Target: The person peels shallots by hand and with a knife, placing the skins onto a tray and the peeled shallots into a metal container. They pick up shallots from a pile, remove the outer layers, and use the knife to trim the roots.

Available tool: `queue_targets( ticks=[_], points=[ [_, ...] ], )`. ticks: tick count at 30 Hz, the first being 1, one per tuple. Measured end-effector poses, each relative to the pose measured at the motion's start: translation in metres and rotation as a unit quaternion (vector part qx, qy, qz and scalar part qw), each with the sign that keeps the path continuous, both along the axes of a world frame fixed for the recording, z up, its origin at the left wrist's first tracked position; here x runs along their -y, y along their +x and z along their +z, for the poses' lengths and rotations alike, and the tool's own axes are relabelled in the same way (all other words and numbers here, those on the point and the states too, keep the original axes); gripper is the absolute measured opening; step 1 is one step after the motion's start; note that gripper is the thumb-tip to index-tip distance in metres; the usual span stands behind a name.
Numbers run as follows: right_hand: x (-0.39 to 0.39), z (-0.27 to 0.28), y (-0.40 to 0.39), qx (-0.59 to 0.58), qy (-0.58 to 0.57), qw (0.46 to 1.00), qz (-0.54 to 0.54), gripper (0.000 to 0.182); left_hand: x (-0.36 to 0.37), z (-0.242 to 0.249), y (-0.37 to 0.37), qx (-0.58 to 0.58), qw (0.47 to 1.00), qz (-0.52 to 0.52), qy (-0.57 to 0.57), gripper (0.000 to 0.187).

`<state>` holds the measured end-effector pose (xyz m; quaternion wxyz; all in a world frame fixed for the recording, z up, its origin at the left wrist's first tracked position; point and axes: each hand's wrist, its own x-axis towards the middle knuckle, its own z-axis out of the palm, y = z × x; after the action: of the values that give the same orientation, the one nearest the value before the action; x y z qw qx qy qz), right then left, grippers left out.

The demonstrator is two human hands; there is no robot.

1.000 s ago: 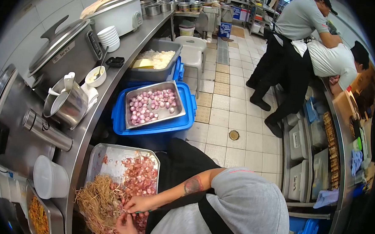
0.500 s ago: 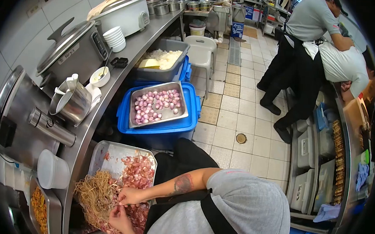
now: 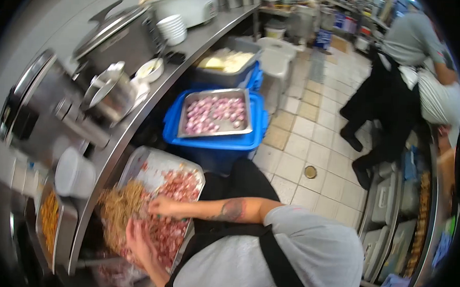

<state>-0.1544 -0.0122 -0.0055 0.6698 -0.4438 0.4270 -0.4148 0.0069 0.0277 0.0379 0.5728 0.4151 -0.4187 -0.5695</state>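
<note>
**Holding my right hand (image 3: 165, 207) and left hand (image 3: 142, 245) over the tray (image 3: 154, 175)**

Item under handling: a pile of reddish pieces (image 3: 178, 185) in the tray, with a dry, stringy heap (image 3: 120, 208) on its left side in the view. My right hand is directly over the line where the two meet, fingers bent and drawn toward each other; blur prevents me from confirming whether they grip anything. My left hand is just beside it, nearer the bottom of the view, fingers extended upward beside the heap's lower part; its grip also I cannot tell. Reddish pieces surround both hands, and the tray's upper corner shows bare metal.

Surroundings: the steel counter (image 3: 220, 26) runs along the left side of the tray, its edge limiting room there. On it I note a white plastic container (image 3: 75, 173), a pan of orange food (image 3: 49, 222), a metal flask (image 3: 83, 124) and a steel pot (image 3: 107, 99). Beyond the tray, a blue lidded tub (image 3: 209, 143) blocks the space; a steel pan (image 3: 225, 125) of pale purple bulbs (image 3: 211, 110) rests on its lid. My black-clad leg (image 3: 251, 181) closes the tray's right side. Well apart, two people stand bent at the opposite bench.
</note>
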Motion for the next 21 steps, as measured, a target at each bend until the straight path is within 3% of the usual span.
queue_targets(
  ticks=[3, 5, 7, 8, 16, 17, 21],
  points=[
    [-0.002, 0.003, 0.002, 0.053, -0.074, 0.992, -0.087, 0.027, 0.003, 0.016, -0.014, -0.043, 0.999, -0.010, 0.013, 0.041],
    [-0.024, 0.050, -0.013, 0.119, -0.068, 0.983, -0.118, 0.030, 0.005, 0.021, -0.022, -0.107, 0.993, -0.034, 0.022, 0.037],
    [-0.037, 0.068, -0.023, 0.154, -0.098, 0.976, -0.119, 0.025, 0.008, 0.022, -0.027, -0.153, 0.987, -0.050, 0.024, 0.033],
    [-0.041, 0.071, -0.025, 0.183, -0.117, 0.968, -0.122, 0.024, 0.008, 0.026, -0.031, -0.186, 0.978, -0.089, 0.011, 0.040],
    [-0.071, 0.087, -0.024, 0.106, -0.181, 0.973, -0.094, 0.030, -0.008, 0.050, -0.052, -0.180, 0.983, -0.030, 0.005, 0.033],
    [-0.073, 0.088, -0.025, 0.057, -0.200, 0.973, -0.104, 0.031, -0.011, 0.051, -0.052, -0.178, 0.984, -0.023, 0.024, 0.032],
    [-0.074, 0.093, -0.022, 0.007, -0.272, 0.953, -0.132, 0.033, -0.019, 0.048, -0.058, -0.149, 0.987, 0.017, -0.048, 0.033]
  ],
)
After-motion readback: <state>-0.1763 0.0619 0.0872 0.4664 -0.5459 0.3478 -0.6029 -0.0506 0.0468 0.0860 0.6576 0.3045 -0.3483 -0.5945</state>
